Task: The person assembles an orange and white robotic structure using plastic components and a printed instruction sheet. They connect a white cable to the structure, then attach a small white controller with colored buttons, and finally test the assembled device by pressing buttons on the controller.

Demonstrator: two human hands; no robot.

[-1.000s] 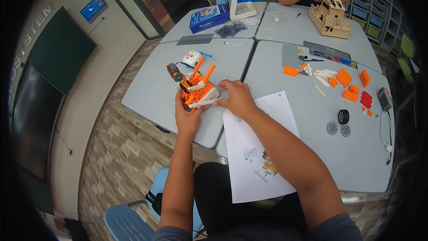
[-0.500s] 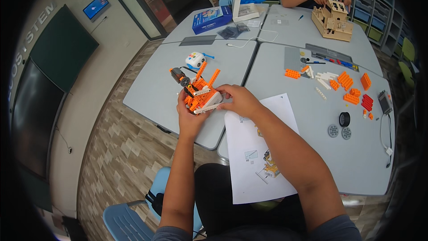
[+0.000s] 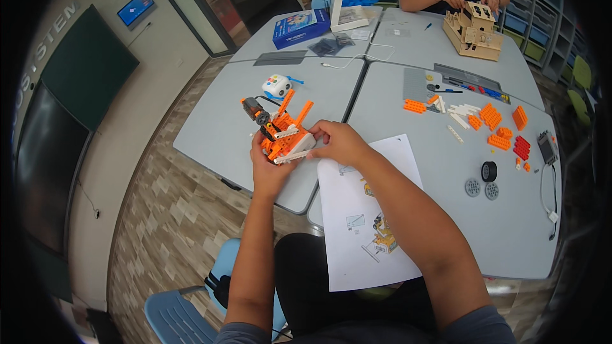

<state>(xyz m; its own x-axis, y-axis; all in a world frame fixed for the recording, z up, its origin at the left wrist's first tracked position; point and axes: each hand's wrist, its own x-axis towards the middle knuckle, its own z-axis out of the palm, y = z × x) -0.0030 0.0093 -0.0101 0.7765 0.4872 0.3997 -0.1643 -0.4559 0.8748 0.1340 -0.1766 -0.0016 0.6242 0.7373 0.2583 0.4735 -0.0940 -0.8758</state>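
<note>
An orange, white and black building-brick model (image 3: 284, 134) is held up over the near edge of the table. Its orange beams stick up, and a dark grey motor-like part is at its upper left. My left hand (image 3: 271, 169) wraps round its left and lower side. With bent fingers, my right hand (image 3: 341, 142) grips the right end of the model, by a white beam (image 3: 292, 157) along its front. Beneath my right forearm lies a white instruction sheet (image 3: 349, 251) with printed drawings, hanging over the table edge.
Loose orange bricks (image 3: 491, 116), red bricks (image 3: 521, 148), a black tyre (image 3: 489, 171) and grey wheels (image 3: 472, 187) lie at right. A white toy robot (image 3: 277, 86) stands behind the model. Farther back are a blue box (image 3: 301, 28) and another person handling a wooden model (image 3: 472, 32).
The whole view has shifted slightly. Both hands keep their hold on the model, with almost no change in its pose.
</note>
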